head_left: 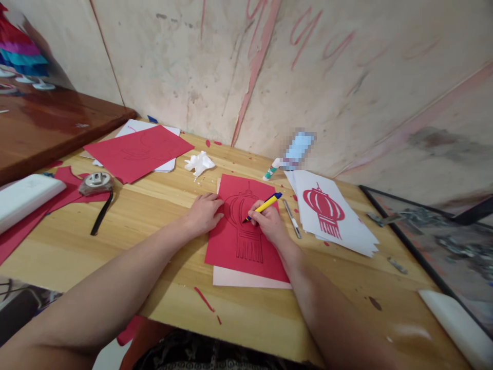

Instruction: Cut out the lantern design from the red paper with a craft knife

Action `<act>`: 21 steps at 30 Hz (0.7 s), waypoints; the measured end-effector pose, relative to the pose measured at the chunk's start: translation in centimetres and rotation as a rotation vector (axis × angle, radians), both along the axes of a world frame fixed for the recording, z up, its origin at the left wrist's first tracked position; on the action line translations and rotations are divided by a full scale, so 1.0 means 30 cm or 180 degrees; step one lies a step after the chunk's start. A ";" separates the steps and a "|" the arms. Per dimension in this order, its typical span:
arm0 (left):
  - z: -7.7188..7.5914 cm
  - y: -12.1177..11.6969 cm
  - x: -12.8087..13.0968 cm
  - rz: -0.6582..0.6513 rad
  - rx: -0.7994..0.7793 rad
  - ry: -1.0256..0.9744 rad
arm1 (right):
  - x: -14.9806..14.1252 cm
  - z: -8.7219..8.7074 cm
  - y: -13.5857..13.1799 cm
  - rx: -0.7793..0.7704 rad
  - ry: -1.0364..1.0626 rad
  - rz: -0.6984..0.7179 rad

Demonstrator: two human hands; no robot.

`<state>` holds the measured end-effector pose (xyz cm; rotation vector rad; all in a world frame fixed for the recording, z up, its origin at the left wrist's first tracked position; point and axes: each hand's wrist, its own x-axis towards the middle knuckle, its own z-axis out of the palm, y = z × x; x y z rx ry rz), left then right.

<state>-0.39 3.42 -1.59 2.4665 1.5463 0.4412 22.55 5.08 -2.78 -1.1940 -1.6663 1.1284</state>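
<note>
A sheet of red paper (221, 249) lies on the table in front of me, with a lantern drawn on it in dark lines. Pale paper (246, 277) shows beneath its lower edge. My right hand (267, 221) is closed around a yellow pen (266, 204) with blue ends, its tip at the middle of the drawn lantern. At the sheet's left edge rests my left hand (206, 211), fingers stretched out and the fingertips touching the paper. Just right of the sheet are a craft knife (291, 218) and white paper bearing a red cut-out lantern (325, 205).
Behind stand a glue stick (271, 169) and a blurred blue-screened object (298, 149). Crumpled tissue (199, 163), another red sheet (140, 151) and a tape measure (95, 183) lie to the left. A dark-framed panel (419, 252) borders the right. Red scraps (204, 299) lie near the front edge.
</note>
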 end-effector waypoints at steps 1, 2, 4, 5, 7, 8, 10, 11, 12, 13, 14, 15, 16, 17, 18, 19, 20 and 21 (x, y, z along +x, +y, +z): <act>0.001 0.000 0.000 0.0005 -0.0011 0.0005 | 0.001 0.000 0.000 -0.0002 -0.0014 -0.0009; 0.001 0.001 0.000 0.0010 -0.0015 0.0004 | 0.001 0.001 0.000 -0.0006 -0.0025 -0.0021; 0.001 0.002 -0.001 0.0005 -0.0005 -0.0009 | 0.002 0.001 -0.001 -0.0022 -0.0046 -0.0037; 0.000 0.002 -0.001 -0.0002 0.0001 -0.0015 | 0.001 0.001 -0.002 -0.0028 -0.0042 -0.0040; -0.002 0.003 -0.002 -0.0020 0.0004 -0.0020 | 0.000 0.001 -0.002 -0.0037 -0.0020 -0.0027; -0.003 0.003 -0.002 -0.0022 0.0004 -0.0020 | -0.001 0.002 -0.002 -0.0038 -0.0001 -0.0022; -0.005 0.003 -0.002 -0.0020 0.0002 -0.0018 | -0.003 0.004 -0.003 -0.0046 0.0032 -0.0019; -0.006 0.003 -0.002 -0.0017 0.0003 -0.0018 | -0.004 0.006 -0.003 -0.0054 0.0038 -0.0022; -0.006 0.003 -0.002 -0.0014 0.0005 -0.0019 | -0.004 0.007 -0.004 -0.0061 0.0034 -0.0027; -0.006 0.003 -0.002 -0.0014 0.0006 -0.0018 | -0.004 0.009 -0.005 -0.0068 0.0020 -0.0033; -0.006 0.004 -0.002 -0.0017 0.0006 -0.0018 | -0.004 0.010 -0.005 -0.0078 0.0002 -0.0039; -0.006 0.004 -0.003 -0.0019 0.0008 -0.0017 | -0.004 0.011 -0.006 -0.0095 -0.0012 -0.0043; -0.006 0.004 -0.003 -0.0022 0.0014 -0.0020 | -0.003 0.011 -0.006 -0.0112 -0.0008 -0.0050; -0.006 0.005 -0.003 -0.0026 0.0022 -0.0027 | -0.003 0.010 -0.007 -0.0131 0.0009 -0.0053; -0.007 0.005 -0.003 -0.0032 0.0030 -0.0038 | -0.003 0.009 -0.007 -0.0149 0.0033 -0.0053; -0.008 0.006 -0.004 -0.0035 0.0037 -0.0049 | -0.003 0.008 -0.007 -0.0164 0.0056 -0.0044; -0.009 0.006 -0.004 -0.0038 0.0041 -0.0059 | -0.002 0.006 -0.007 -0.0169 0.0072 -0.0031; -0.010 0.007 -0.004 -0.0039 0.0043 -0.0068 | -0.002 0.005 -0.006 -0.0169 0.0078 -0.0016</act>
